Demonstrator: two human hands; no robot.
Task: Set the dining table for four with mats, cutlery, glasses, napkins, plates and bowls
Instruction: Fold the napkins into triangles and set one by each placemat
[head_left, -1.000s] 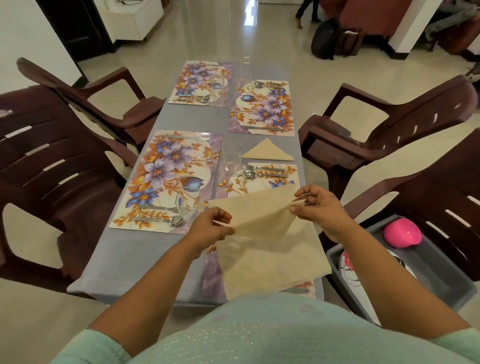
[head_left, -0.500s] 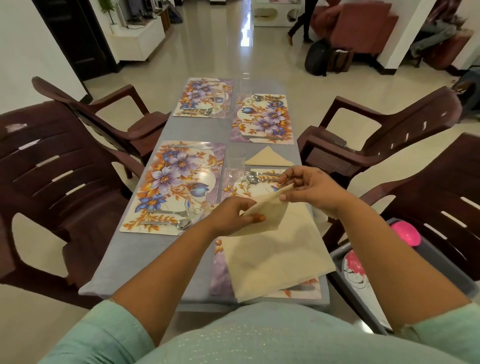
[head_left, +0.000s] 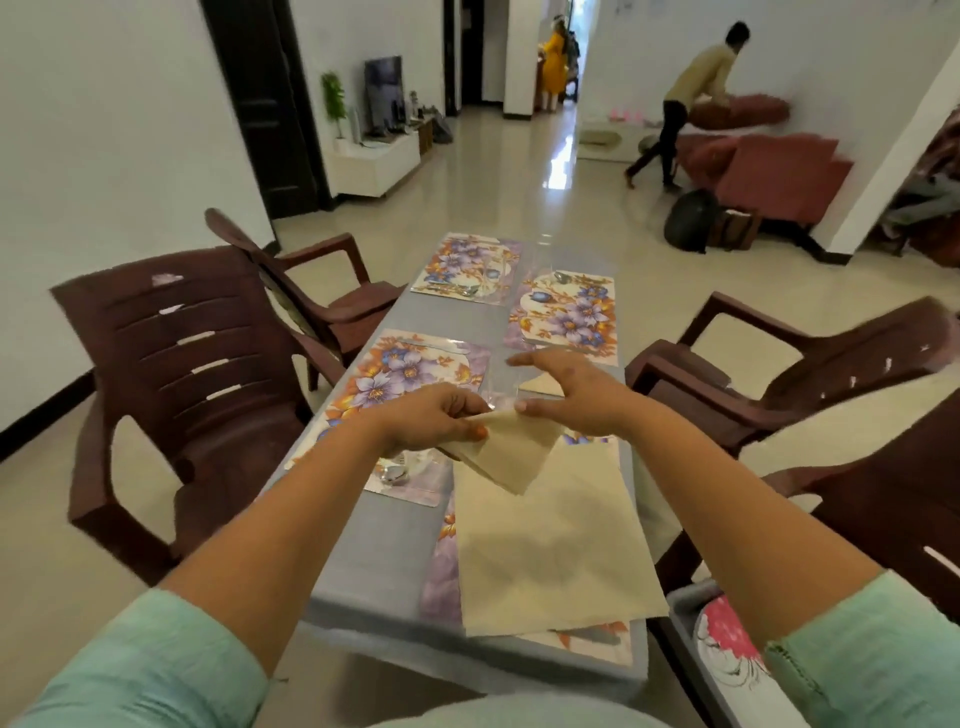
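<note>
A beige napkin (head_left: 511, 452), folded over, hangs just above the grey table (head_left: 384, 551). My left hand (head_left: 441, 418) pinches its upper left edge. My right hand (head_left: 571, 395) hovers beside it with fingers stretched left, only the thumb touching the fold. Under it a flat beige napkin (head_left: 550, 551) covers most of the near right floral mat (head_left: 441, 566). A folded triangular napkin (head_left: 540, 385) shows behind my right hand. Three more floral mats lie near left (head_left: 400, 374), far left (head_left: 467, 265) and far right (head_left: 566, 317), with a spoon (head_left: 389, 473) on the near left one.
Brown plastic chairs stand at the left (head_left: 182, 395), (head_left: 311, 291) and the right (head_left: 779, 374), (head_left: 909, 493) of the table. A grey bin (head_left: 680, 623) holding a floral plate (head_left: 727, 644) sits at the lower right. A person bends over a red sofa (head_left: 779, 171) far back.
The napkin has been folded smaller and lifted. My right hand let go of its corner and spread its fingers. The view tilted up toward the room.
</note>
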